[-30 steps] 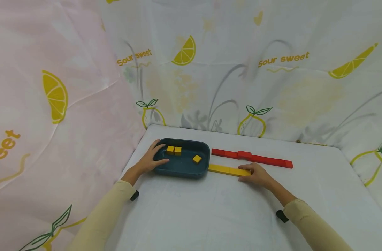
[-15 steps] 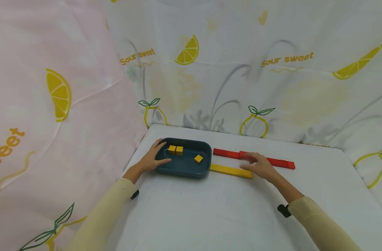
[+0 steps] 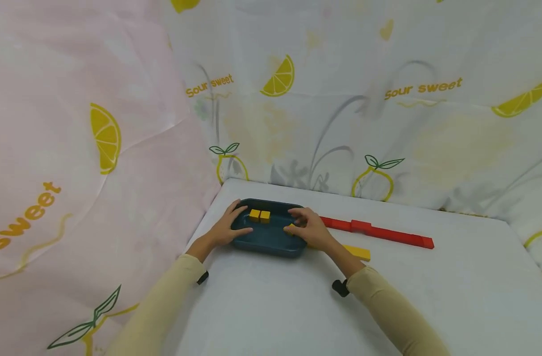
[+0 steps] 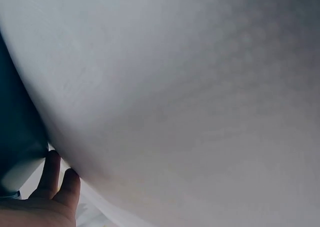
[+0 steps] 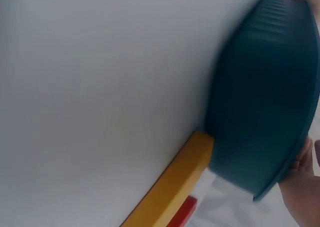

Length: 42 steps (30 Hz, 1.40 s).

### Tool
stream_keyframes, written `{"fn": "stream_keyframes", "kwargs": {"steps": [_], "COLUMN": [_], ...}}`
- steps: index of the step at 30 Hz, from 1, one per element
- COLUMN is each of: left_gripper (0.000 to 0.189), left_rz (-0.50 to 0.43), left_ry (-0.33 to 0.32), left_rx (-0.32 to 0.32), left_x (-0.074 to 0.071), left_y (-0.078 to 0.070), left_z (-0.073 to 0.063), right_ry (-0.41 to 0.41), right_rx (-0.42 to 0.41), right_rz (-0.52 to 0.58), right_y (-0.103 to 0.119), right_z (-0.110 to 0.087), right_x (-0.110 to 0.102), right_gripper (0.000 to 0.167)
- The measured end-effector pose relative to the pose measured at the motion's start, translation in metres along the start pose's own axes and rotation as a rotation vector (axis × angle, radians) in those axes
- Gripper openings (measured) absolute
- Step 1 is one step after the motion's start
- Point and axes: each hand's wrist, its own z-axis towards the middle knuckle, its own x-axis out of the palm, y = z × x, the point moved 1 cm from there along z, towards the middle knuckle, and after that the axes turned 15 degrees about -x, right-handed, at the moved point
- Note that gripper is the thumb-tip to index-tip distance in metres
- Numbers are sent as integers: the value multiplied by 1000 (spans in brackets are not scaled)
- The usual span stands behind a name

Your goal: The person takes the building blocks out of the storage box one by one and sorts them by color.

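A dark teal tray (image 3: 268, 248) stands on the white table, with two yellow cubes side by side near its back left. My left hand (image 3: 218, 231) holds the tray's left end, thumb over the rim. In the left wrist view, two fingertips (image 4: 52, 162) touch its outer wall. My right hand (image 3: 314, 231) reaches over the right end, thumb and fingers spread about a third yellow cube (image 3: 291, 228). A gap shows between fingers and thumb. A row of yellow blocks (image 3: 359, 252) meets the tray's right side, partly hidden by my right arm.
Behind the yellow row runs a longer row of red blocks (image 3: 393, 234), one of them raised above the others. Lemon-printed cloth (image 3: 324, 123) stands behind and at the left of the table. Bare white tabletop (image 3: 271, 301) lies in front of the tray.
My right hand has left the yellow row's right end, passed by the red row and moved left into the tray. The left hand stays at the tray. The head view has shifted slightly.
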Motion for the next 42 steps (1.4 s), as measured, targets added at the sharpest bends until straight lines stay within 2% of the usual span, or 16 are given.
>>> {"fn": "stream_keyframes", "kwargs": {"steps": [5,10,13,19,22,28,30,36,42], "left_gripper": [88,86,85,86,85,84,84,85,86], "left_rz": [3,-6,-5,-20,-21,-17,-18,-19,-26], "left_ry": [5,-16,-16,-2,-6,-11,-8,-4,-2], "left_rx": [-2,3,15,31,28,21,18,0,-10], "left_x": [-3,-5,-4,1,-1,-2,-1,1,2], "left_y": [-3,-1,-1,-6,-7,-5,-4,0,1], "left_z": [-1,-2,-1,2,2,0,0,0,1], "right_ry": [-12,-94,-125,-159,-142,-4,19,33,29], "right_rx": [-40,-17,12,53,47,78,80,86,116], "right_rz": [-50,-38,-28,-81,-109,-152,-149,-109,-88], "right_y": [0,-3,-6,-16,-19,-20,-21,-24,-27], "right_z": [28,54,61,60,63,65,64,64,64], "right_x": [25,42,51,59,60,68,69,70,70], "right_gripper": [55,49,49,52,53,62,65,67,60]}}
